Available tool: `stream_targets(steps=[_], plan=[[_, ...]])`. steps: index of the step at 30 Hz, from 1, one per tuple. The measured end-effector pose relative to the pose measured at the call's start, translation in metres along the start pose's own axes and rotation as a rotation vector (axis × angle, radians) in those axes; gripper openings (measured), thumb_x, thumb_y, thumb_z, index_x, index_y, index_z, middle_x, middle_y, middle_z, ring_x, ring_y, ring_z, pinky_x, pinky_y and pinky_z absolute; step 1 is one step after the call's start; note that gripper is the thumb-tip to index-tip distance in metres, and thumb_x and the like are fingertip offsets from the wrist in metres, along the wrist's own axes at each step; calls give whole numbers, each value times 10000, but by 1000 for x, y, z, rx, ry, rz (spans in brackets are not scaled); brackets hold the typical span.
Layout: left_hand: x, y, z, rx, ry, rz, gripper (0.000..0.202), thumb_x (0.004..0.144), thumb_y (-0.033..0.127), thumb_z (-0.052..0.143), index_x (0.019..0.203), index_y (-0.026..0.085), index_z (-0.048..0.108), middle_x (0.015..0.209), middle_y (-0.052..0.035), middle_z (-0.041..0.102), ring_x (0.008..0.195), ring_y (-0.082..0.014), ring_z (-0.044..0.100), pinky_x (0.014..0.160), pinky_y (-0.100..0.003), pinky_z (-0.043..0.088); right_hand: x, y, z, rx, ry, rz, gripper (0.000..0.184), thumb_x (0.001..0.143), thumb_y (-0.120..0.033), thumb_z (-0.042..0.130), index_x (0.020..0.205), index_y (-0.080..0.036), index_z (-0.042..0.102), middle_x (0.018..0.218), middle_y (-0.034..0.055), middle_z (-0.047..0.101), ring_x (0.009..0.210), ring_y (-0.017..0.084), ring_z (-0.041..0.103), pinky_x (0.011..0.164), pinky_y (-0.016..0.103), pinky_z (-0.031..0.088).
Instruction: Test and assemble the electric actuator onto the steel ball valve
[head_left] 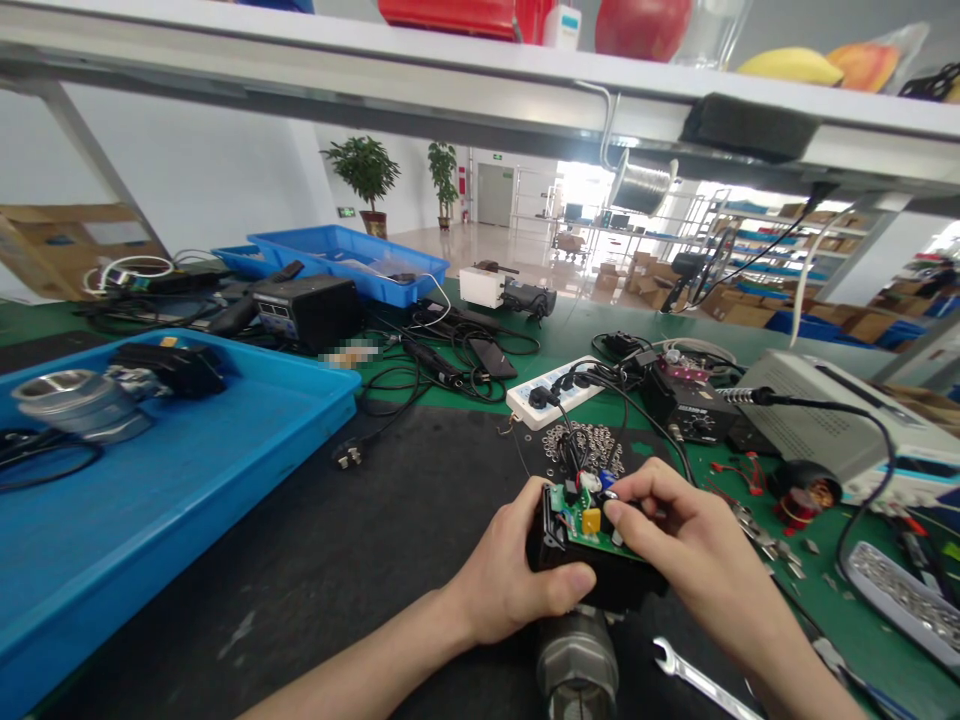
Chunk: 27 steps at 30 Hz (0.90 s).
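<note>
My left hand (517, 575) is wrapped around the side of a black actuator housing (600, 580), thumb across its front. A green circuit board (592, 530) with a yellow component and a blue one sits in the housing's open top. Below the housing is a silver metal valve body (577, 660). Thumb and fingers of my right hand (667, 520) are closed together over the right part of the board. What they pinch is hidden by the fingertips. An open-ended wrench (701, 680) lies to the right of the valve, under my right forearm.
At left stands a blue tray (225, 480) holding another valve assembly. A white power strip (555, 390) with plugged cords lies ahead, near scattered metal rings (581, 445). Rightward are a soldering station (686, 405), a bench instrument (847, 420) and a tray of small parts (907, 600). A shelf (480, 85) crosses overhead.
</note>
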<state>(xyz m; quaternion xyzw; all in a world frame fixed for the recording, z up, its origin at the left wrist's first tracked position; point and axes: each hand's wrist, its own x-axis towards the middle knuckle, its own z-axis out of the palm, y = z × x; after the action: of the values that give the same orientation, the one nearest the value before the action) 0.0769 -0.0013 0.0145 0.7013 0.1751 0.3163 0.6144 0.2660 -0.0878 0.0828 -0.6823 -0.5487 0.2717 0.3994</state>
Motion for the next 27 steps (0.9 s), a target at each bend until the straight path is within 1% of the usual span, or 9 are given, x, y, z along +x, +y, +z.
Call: stream_targets(steps=[5,12,19,23,27], plan=[[0,0,0,3,-1,-4,543,773,562,771,1068,189,510,980,-14,613,844,-172,512,729,-274,403,-1,1,1,-3,-2,-10,162,910,-424,668,896,-262,678,768,-54,513,731,140,477,666,291,354],[1,0,1,-21,-2,-12,570,774,598,764,1077,193,502,1025,-36,621,879,-200,561,747,-291,426,-2,0,3,9,35,-30,176,907,-441,671,932,-270,707,788,-46,503,733,143,484,678,295,368],[0,0,1,-11,-13,-7,568,779,601,758,1082,197,499,1036,-41,629,884,-207,567,753,-297,433,-4,2,1,102,3,-37,221,922,-473,662,962,-265,723,822,-35,513,753,144,504,680,288,391],[0,1,0,-17,-19,-3,568,788,604,747,1099,196,502,1047,-42,622,904,-212,566,770,-300,437,-6,3,2,135,0,-42,176,906,-430,687,980,-273,718,846,-40,501,771,141,497,693,281,395],[0,3,0,3,-27,12,549,798,580,740,1105,189,506,1022,-34,610,863,-187,531,759,-291,428,-7,1,3,98,19,-32,142,902,-385,678,980,-268,699,833,-43,483,776,147,493,707,292,395]])
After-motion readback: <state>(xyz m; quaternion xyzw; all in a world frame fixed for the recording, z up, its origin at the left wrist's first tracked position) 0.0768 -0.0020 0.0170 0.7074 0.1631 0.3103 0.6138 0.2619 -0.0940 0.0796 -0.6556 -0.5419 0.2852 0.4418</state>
